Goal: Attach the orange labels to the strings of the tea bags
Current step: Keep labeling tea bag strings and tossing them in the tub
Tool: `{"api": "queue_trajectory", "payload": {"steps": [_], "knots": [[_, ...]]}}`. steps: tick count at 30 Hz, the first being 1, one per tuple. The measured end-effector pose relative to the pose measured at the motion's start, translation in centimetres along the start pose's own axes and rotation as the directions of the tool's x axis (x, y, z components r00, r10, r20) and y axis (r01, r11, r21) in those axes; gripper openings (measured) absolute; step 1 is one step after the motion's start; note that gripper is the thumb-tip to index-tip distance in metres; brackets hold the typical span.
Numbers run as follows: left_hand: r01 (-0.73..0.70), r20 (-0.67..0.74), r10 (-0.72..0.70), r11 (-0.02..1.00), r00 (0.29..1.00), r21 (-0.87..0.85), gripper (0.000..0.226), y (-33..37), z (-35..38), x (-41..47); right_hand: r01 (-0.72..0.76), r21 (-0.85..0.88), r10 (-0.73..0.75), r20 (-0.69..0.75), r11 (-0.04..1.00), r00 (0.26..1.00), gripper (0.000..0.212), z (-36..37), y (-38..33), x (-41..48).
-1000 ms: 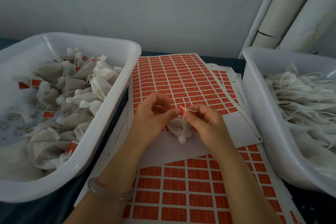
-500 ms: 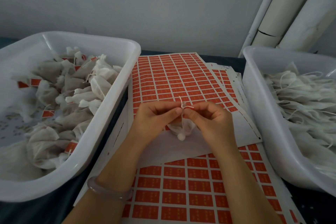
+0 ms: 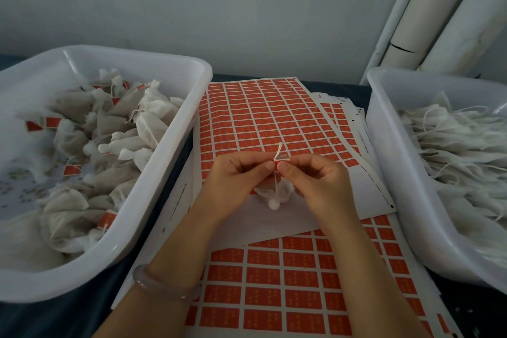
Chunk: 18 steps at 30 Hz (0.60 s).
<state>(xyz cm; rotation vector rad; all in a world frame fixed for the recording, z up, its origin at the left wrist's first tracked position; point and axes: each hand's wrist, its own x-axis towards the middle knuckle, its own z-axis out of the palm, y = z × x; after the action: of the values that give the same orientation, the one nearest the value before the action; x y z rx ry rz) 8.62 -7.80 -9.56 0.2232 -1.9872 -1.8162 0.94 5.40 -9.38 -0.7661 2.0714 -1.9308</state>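
Observation:
My left hand [image 3: 238,175] and my right hand [image 3: 312,180] meet over the label sheets, and both pinch a small orange label [image 3: 280,160] folded around a white string [image 3: 278,149]. The string's loose end sticks up above my fingertips. A white tea bag [image 3: 274,195] hangs on that string below my hands, partly hidden by them. Under my hands lies a sheet of orange labels [image 3: 263,115], with a second label sheet [image 3: 288,282] nearer to me.
A white bin [image 3: 153,178] on the left holds several tea bags with orange labels. A white bin [image 3: 389,151] on the right holds several unlabelled tea bags with loose strings. White pipes [image 3: 428,8] stand at the back right against the wall.
Both hands have shifted slightly and closed in on the label, which now sits folded over the string. The tea bag still hangs beneath them.

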Motion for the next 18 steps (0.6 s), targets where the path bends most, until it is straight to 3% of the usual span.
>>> {"api": "queue_trajectory", "payload": {"steps": [9, 13, 18], "knots": [[-0.045, 0.028, 0.045, 0.999, 0.999, 0.019, 0.023, 0.24, 0.07, -0.12, -0.019, -0.014, 0.018, -0.073, 1.0, 0.997, 0.017, 0.06, 0.24, 0.07], [-0.073, 0.025, 0.073, 0.997, 0.997, 0.035, 0.023, 0.29, 0.04, -0.15, 0.037, -0.036, -0.037, -0.01, 0.999, 0.999, 0.011, -0.1, 0.3, 0.06], [-0.085, -0.096, 0.122, 0.944, 0.988, 0.319, 0.026, -0.1, 0.75, -0.15, 0.092, -0.136, -0.085, 0.061, 0.986, 0.995, 0.014, 0.09, 0.54, 0.1]]}}
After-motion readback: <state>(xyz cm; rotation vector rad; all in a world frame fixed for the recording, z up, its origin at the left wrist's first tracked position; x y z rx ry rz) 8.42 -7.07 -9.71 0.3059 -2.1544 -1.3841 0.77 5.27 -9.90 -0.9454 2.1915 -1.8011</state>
